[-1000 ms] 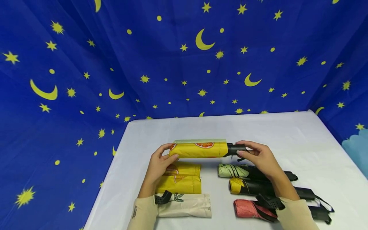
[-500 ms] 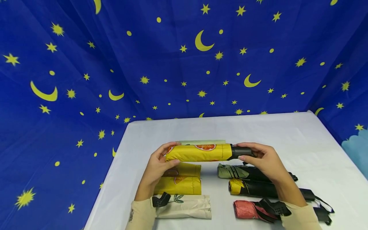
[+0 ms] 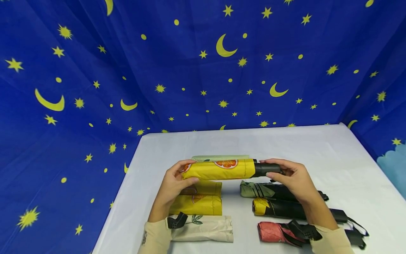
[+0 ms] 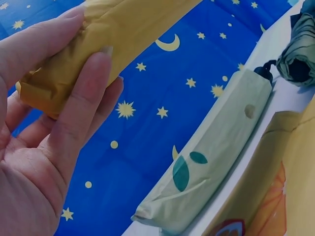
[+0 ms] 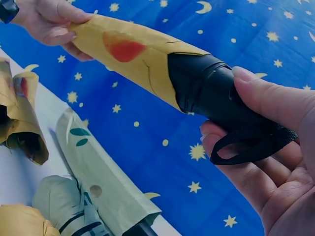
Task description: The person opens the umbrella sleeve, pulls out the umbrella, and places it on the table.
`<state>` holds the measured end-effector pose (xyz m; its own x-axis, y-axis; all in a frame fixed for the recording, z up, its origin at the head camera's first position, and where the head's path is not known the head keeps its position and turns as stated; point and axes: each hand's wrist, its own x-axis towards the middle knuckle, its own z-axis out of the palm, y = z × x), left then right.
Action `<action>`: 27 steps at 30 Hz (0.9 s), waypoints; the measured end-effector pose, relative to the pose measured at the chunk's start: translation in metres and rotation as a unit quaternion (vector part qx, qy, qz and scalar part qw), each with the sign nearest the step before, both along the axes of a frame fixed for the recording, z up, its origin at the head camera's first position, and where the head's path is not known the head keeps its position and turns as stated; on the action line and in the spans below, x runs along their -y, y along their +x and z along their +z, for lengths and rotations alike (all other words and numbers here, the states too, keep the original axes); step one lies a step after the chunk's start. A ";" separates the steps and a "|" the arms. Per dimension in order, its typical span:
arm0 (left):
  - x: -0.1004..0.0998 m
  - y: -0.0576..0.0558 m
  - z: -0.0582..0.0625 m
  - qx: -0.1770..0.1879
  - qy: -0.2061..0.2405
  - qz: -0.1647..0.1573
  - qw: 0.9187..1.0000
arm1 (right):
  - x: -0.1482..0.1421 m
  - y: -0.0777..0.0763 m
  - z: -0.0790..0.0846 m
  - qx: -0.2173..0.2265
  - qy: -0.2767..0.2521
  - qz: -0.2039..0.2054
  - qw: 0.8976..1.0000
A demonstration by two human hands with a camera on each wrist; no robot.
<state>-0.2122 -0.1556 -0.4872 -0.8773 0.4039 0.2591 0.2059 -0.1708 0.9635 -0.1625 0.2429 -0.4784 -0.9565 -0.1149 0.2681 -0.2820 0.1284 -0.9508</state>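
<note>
A folded umbrella [image 3: 266, 169] is held level above the table, its canopy inside a yellow sleeve [image 3: 206, 170] printed with orange slices. My left hand [image 3: 173, 180] grips the sleeve's left end between thumb and fingers. At the other end, my right hand [image 3: 291, 178] holds the black handle [image 5: 224, 93] with thumb and fingers, and a black wrist strap [image 5: 246, 147] hangs beside them. Behind the held umbrella lies a pale green sleeve [image 4: 211, 157] with leaf prints, a black tip poking out of it. Yellow sleeves [image 3: 200, 204] lie beneath my left hand.
A cream sleeve [image 3: 212, 229] lies at the front left of the white table [image 3: 304, 144]. Three folded umbrellas lie at right: a green one [image 3: 257, 189], a yellow and black one [image 3: 279, 207] and a red one [image 3: 271, 231]. A blue star-patterned cloth [image 3: 190, 63] surrounds the table.
Both hands have come slightly nearer and a little apart, bringing the sleeved umbrella with them. It now sits slightly lower in the head view. Over the last half second they hardly move.
</note>
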 end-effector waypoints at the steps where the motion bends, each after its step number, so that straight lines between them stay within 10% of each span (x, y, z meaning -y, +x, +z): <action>1: 0.001 0.000 0.000 -0.002 -0.001 0.002 1.000 | -0.001 0.000 -0.001 0.002 -0.003 -0.002 1.000; 27: 0.038 -0.004 -0.008 -0.035 0.021 0.016 0.999 | -0.023 0.005 -0.005 -0.027 -0.063 0.020 0.997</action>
